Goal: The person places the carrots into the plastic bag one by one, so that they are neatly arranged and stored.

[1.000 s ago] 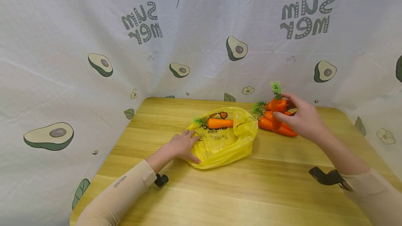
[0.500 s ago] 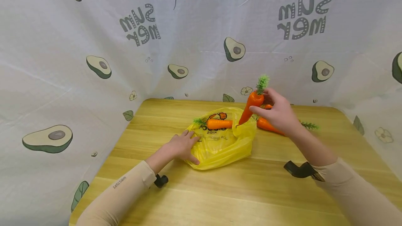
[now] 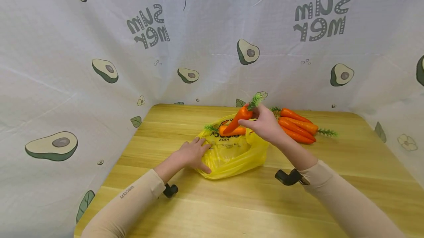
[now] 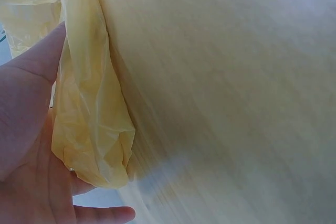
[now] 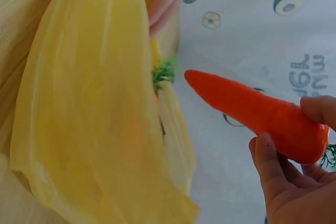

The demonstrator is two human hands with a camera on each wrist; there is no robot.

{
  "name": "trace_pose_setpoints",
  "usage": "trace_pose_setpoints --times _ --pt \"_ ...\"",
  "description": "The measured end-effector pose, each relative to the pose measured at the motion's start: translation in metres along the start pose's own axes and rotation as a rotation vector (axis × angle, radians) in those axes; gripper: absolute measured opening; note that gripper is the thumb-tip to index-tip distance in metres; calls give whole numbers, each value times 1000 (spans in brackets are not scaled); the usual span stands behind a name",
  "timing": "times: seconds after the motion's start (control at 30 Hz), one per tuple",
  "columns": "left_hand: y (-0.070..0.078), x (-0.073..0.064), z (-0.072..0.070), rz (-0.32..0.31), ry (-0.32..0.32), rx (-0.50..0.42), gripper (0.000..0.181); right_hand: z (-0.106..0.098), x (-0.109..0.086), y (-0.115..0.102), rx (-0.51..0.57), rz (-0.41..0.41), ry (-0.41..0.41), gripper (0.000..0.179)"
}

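A yellow plastic bag [image 3: 228,164] with printed lettering lies on the table, its mouth facing left. My left hand [image 3: 192,154] rests at its left edge with fingers and thumb spread; in the left wrist view the bag's film [image 4: 92,124] overlaps that hand's fingers [image 4: 102,214]. One orange carrot [image 3: 236,131] with a green top lies at the bag's mouth. Above it my right hand [image 3: 265,124] grips another carrot [image 3: 239,117] near its leafy end, tip slanting down to the left. In the right wrist view this carrot [image 5: 252,108] sits between thumb and fingers, apart from the bag.
Several carrots [image 3: 298,129] lie in a pile at the table's back right, just beyond the right hand. A white curtain [image 3: 212,39] with avocado prints hangs behind the wooden table [image 3: 225,208]. Black wrist-camera mounts [image 3: 288,177] stick out below the sleeves.
My right hand has carried its carrot left from the pile to above the bag, and the carrot has tilted from upright to slanting. The left hand and the bag stay in place.
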State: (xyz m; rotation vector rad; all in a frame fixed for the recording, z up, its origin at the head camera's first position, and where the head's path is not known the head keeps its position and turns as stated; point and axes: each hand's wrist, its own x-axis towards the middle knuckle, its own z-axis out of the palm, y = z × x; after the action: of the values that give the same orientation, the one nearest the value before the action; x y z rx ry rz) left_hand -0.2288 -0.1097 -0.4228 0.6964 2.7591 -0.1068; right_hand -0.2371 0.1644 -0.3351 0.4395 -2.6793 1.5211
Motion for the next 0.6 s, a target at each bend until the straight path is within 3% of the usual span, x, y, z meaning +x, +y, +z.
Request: trace_pose_setpoints --times 0.37,0.6 --pt "0 -1 -2 3 -4 -2 108 36 17 18 -74 -12 -52 49" --pt "-1 -1 -2 4 -3 -5 107 47 20 29 -139 -31 -99 48"
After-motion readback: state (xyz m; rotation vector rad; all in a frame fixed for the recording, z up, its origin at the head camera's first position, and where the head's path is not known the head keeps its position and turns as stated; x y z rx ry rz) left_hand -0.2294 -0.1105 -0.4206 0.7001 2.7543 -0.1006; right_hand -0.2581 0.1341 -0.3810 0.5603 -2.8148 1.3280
